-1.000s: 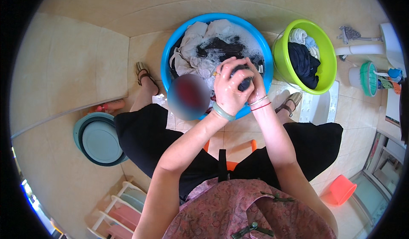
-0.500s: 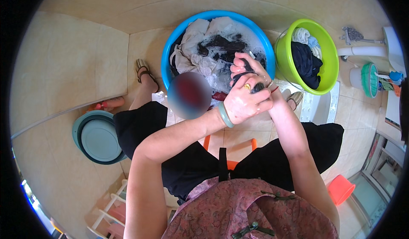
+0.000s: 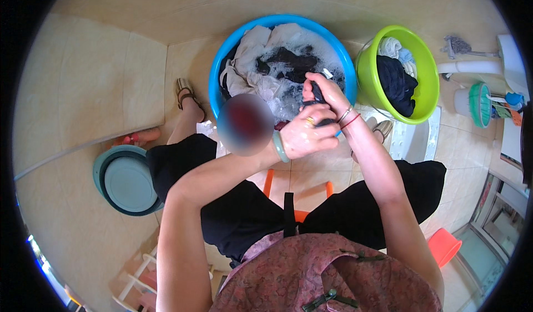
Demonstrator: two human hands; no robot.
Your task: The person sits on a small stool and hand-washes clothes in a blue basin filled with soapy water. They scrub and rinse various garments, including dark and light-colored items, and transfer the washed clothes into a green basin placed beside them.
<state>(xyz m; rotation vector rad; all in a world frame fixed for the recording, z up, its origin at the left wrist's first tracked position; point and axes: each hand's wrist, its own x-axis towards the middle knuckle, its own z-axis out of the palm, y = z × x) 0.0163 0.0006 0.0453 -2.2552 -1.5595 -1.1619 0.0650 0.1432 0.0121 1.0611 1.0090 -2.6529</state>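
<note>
My left hand, with a pale green bangle at its wrist, is closed round a small wet black cloth. My right hand grips the same cloth just beyond it, so the two hands nearly touch. Both are over the near right rim of a round blue tub. Inside the tub lie a whitish garment and dark clothes in foamy water. Part of the cloth is hidden in my fingers. A blurred round patch covers the tub's near left side.
A lime green bucket with dark and light clothes stands right of the tub. Grey-blue basins lean at the left wall. An orange stool is beneath me. A red bucket sits at lower right, a white pipe at upper right.
My left hand has shifted a little left and its fingers have loosened slightly. More of the black cloth shows between the hands. My right wrist has turned.
</note>
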